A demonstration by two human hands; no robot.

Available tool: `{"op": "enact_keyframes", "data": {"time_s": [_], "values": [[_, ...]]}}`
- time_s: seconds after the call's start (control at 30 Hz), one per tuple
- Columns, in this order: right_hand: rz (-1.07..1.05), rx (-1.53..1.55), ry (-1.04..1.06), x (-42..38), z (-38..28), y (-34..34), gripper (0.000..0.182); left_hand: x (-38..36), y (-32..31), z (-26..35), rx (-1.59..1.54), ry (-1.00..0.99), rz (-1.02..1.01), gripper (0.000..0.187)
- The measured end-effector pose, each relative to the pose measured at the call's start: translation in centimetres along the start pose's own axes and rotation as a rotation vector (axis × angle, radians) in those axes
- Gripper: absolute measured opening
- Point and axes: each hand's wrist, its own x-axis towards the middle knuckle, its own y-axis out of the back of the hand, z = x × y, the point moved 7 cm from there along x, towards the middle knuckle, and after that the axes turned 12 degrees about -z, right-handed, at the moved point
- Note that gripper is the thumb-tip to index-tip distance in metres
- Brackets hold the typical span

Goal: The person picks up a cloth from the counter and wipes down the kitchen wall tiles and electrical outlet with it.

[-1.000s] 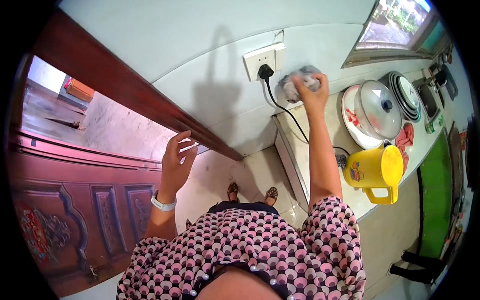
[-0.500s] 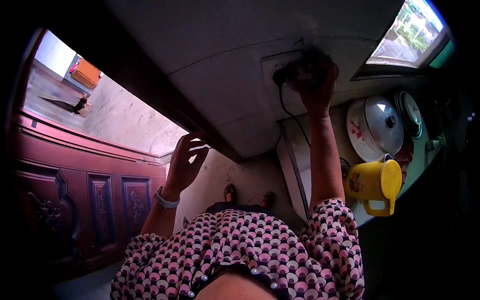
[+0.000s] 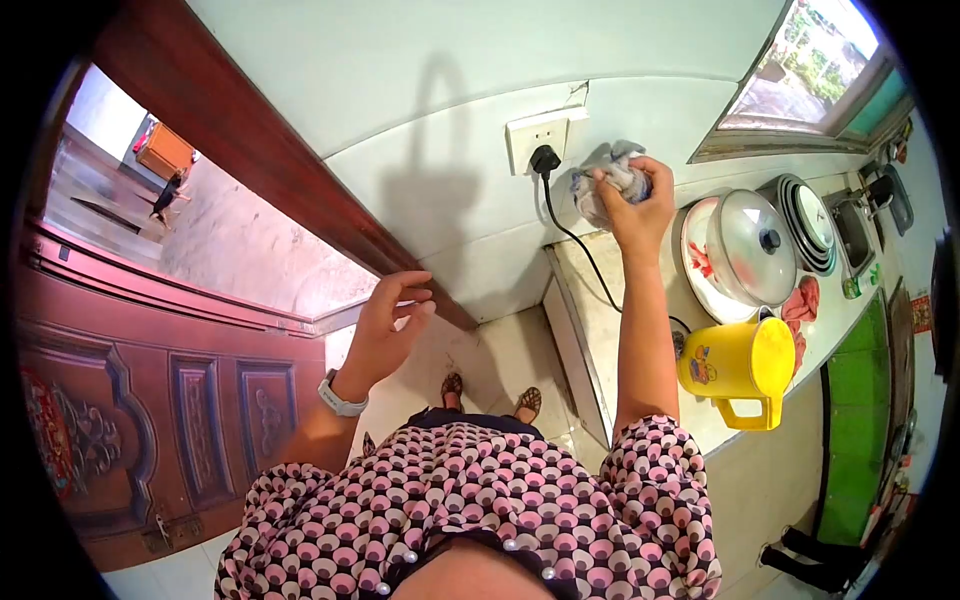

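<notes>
Your right hand [image 3: 640,212] has its grip pinched around a bunched grey cloth [image 3: 608,180], pressed against the white wall tile just right of the socket [image 3: 537,136] and its black plug [image 3: 544,160], above the back left corner of the tabletop [image 3: 585,300]. Your left hand [image 3: 393,322] hangs free with loosely curled fingers, gripping nothing, near the wooden door frame [image 3: 250,170]. By my reading you're mid-wipe: the tile around the cloth looks clean, though I can't tell how much of the wall is left. Along the tabletop's front edge stands a yellow jug [image 3: 740,365]; a lidded pot [image 3: 752,235] sits toward the back, untouched
</notes>
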Motion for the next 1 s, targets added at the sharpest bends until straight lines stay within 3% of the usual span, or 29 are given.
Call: {"op": "enact_keyframes", "data": {"time_s": [0.13,0.27,0.37,0.4,0.5,0.6,0.67,0.73,0.8,0.93,1.0], "values": [[-0.031,0.0,0.059,1.1,-2.3,-0.3,0.039,-0.1,-0.4,0.4,0.006,-0.05,-0.005,0.035],[0.008,0.098,-0.098,0.4,0.4,1.8,0.041,-0.4,-0.3,0.2,0.01,-0.02,-0.008,0.034],[0.136,0.356,-0.418,-1.0,7.2,3.3,0.048,-1.1,0.1,-0.6,0.01,-0.025,0.013,0.033],[0.234,0.58,-0.519,-1.4,9.7,3.4,0.051,-1.3,0.3,-0.7,-0.006,-0.01,0.027,0.033],[0.376,0.749,-0.426,-0.8,8.8,4.7,0.048,-1.7,0.5,-1.6,-0.023,0.032,0.05,0.032],[0.235,0.797,-0.265,1.3,5.7,3.4,0.048,-2.2,0.2,-2.4,-0.039,0.073,0.04,0.031],[0.228,0.783,-0.273,2.3,6.8,1.3,0.048,-2.0,0.0,-3.0,-0.051,0.086,0.03,0.03],[0.227,0.093,-0.107,2.9,8.0,0.7,0.046,-2.1,-0.6,-3.6,-0.052,0.076,-0.003,0.029],[0.144,0.38,-0.284,2.6,9.0,1.4,0.044,-2.2,-0.5,-3.8,-0.058,0.066,-0.007,0.029],[0.202,0.846,-0.321,-2.9,5.2,2.7,0.048,-2.5,0.0,-5.8,-0.067,0.088,-0.003,0.028],[0.113,0.987,-0.301,-7.4,3.4,0.5,0.048,-2.8,0.3,-7.6,-0.085,0.115,-0.043,0.027]]}}
